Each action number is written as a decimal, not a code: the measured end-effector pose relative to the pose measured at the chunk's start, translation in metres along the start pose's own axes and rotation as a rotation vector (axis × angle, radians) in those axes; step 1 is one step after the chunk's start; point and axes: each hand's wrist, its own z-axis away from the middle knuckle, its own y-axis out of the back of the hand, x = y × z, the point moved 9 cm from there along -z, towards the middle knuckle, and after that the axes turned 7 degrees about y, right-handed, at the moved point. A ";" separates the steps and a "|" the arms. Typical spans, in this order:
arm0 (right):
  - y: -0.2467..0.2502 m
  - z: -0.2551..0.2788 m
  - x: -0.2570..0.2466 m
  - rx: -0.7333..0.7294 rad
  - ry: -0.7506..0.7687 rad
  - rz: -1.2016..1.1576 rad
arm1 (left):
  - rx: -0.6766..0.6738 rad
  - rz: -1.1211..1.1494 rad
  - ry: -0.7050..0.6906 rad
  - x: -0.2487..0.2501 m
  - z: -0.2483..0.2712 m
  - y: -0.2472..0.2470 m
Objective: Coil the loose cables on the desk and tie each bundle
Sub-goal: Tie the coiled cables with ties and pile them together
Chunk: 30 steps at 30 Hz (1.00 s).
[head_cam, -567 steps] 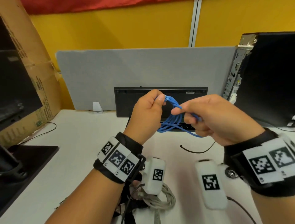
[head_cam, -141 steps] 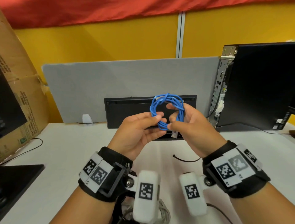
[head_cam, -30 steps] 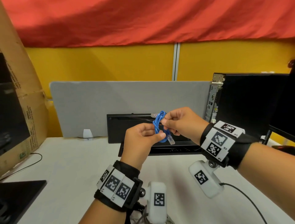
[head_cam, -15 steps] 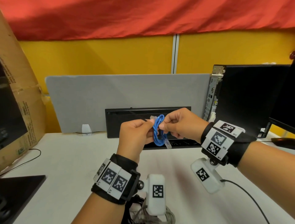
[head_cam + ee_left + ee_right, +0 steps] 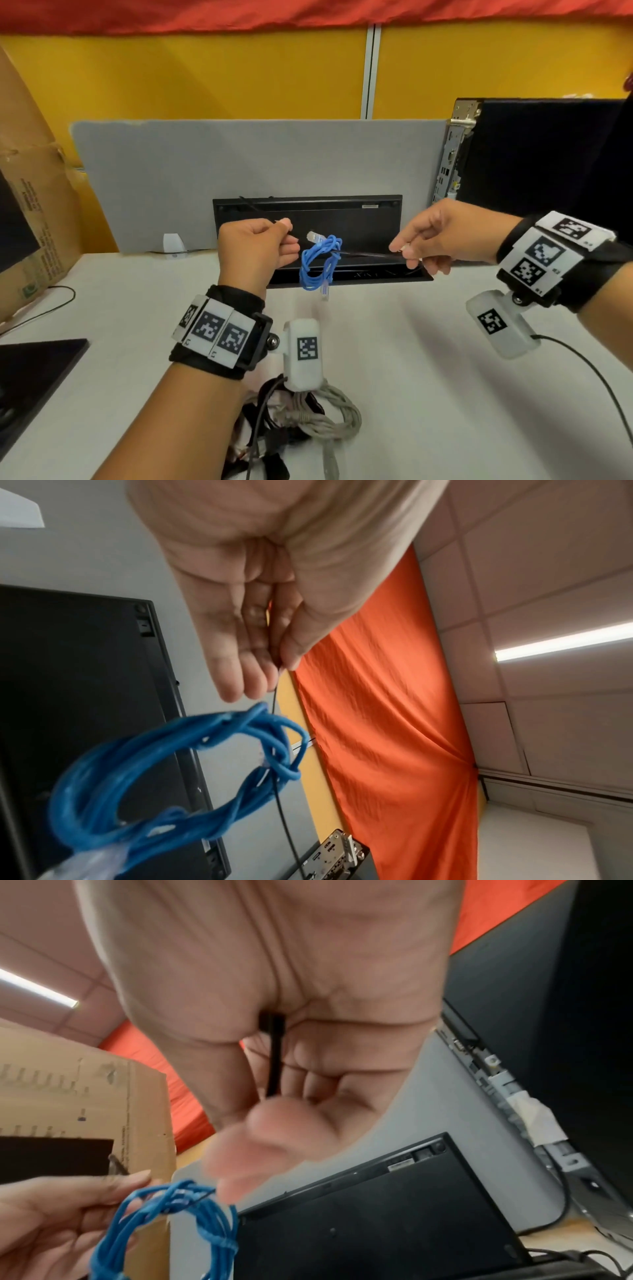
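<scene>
Blue cable coil (image 5: 320, 263) hangs in the air above the table (image 5: 394, 359), between the two hands, just in front of the black keyboard (image 5: 308, 222) propped against the grey divider (image 5: 257, 161). A thin black tie (image 5: 363, 254) runs through its top.

Change vs half a second ago: the hands were bunched together on the coil; now they've spread apart, each pulling one end of the tie, and the coil dangles from it. Left hand (image 5: 255, 251) is clamped on the left end between thumb and fingers, right hand (image 5: 442, 236) pinches the right end. Neither hand touches the coil itself.

My read: this is the cinch step, tie looped round the bundle and being drawn tight. Blue bundle nearly done; can't tell whether a knot has formed.

View differences:
- Head view only: grey and black cables (image 5: 308, 414) lying in a loose tangle at the near table edge, so more bundles are left.
- Left wrist view: the tie (image 5: 281, 799) leaving the pinch and passing down through the coil (image 5: 154, 777); shows the windings are loose and uneven.
- Right wrist view: the tie's thicker black end (image 5: 274, 1056) gripped across the palm, invisible from the head view. Fingertips there are blurred.
</scene>
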 end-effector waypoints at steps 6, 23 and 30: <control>0.024 0.010 0.013 0.227 0.089 -0.619 | -0.082 -0.064 -0.013 0.001 0.003 -0.013; -0.047 0.002 -0.007 0.500 0.252 -0.484 | -0.312 -0.293 -0.221 0.014 0.041 -0.058; -0.053 0.011 -0.028 0.526 0.419 -0.425 | -0.269 -0.268 -0.221 0.009 0.041 -0.058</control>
